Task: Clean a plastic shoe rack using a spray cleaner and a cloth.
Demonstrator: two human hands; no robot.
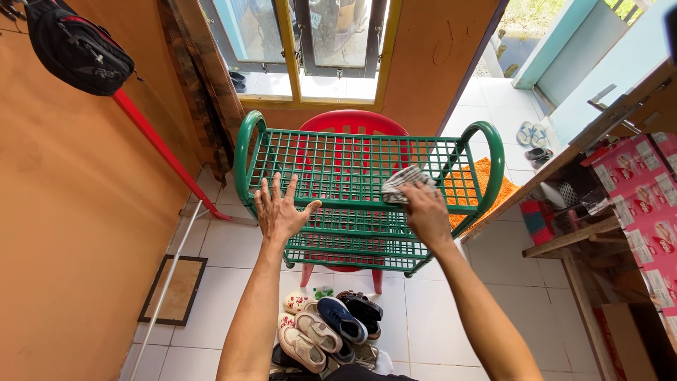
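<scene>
Wiping is under way on the top tier of a green plastic shoe rack (352,169), which is standing at the centre of the frame, propped on a red plastic chair (352,127) below the window. The right hand (427,212) is pressing a striped grey-and-white cloth (403,183), bunched under closed fingers, onto the right part of the top grid. The left hand (280,212) is hovering over the rack's front left edge, fingers spread wide and holding nothing; whether the palm is touching the rail cannot be told.

Judged step: cleaning of the upper shelf. The next move is likely calling for a sweep of the cloth leftward across the grid while the free hand is steadying the frame, since the rack looks perched rather than planted.

Items nearby:
- Pile of small shoes (328,328), lying on the white tiles at lower centre.
- Black bag (74,46), hanging at upper left on the orange wall.
- Orange doormat (476,187), lying right of the rack at the doorway.
- Pink-and-white printed packets (645,204), rectangular, hanging in strips at the right edge.
- Brown cardboard box (624,339), sitting at lower right.
</scene>
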